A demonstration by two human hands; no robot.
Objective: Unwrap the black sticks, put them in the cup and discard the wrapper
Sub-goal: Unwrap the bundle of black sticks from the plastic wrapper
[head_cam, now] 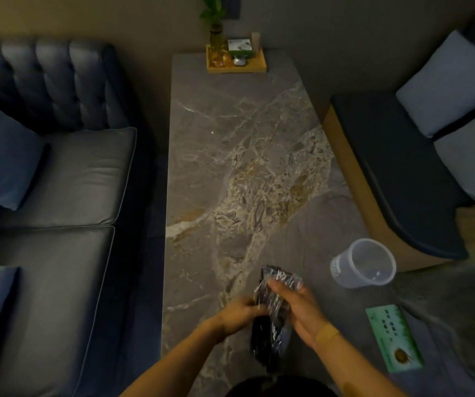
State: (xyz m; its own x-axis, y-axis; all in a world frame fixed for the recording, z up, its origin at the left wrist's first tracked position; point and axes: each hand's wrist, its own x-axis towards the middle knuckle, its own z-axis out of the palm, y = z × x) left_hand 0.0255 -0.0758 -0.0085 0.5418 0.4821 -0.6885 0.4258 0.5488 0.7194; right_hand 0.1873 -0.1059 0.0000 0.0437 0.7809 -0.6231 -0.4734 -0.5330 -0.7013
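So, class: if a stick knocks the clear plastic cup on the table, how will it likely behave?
The cup looks thin, clear and empty, so probably very light and easily shoved. It already seems tilted on the table, so likely to tip, then roll on its round wall.

Surface (259, 133): a long grey marble slab veined in white and brown was seen running away from the camera.
Wooden tray (236, 66): was set at the far end of the surface, against the wall.
Plant (215, 21): green leaves in a glass vase were stood in the tray's left part.
Green box (240, 47): was placed in the tray, just right of the vase.
Green card (392, 338): was laid flat near the surface's right edge; its print was too small to be read.
Sofa (58, 181): grey-blue and tufted, was placed left of the surface.
Blue cushion (1, 156): was propped on the sofa.
Bench (396, 173): dark-topped, was placed to the right, with pale cushions (448, 81) on it.
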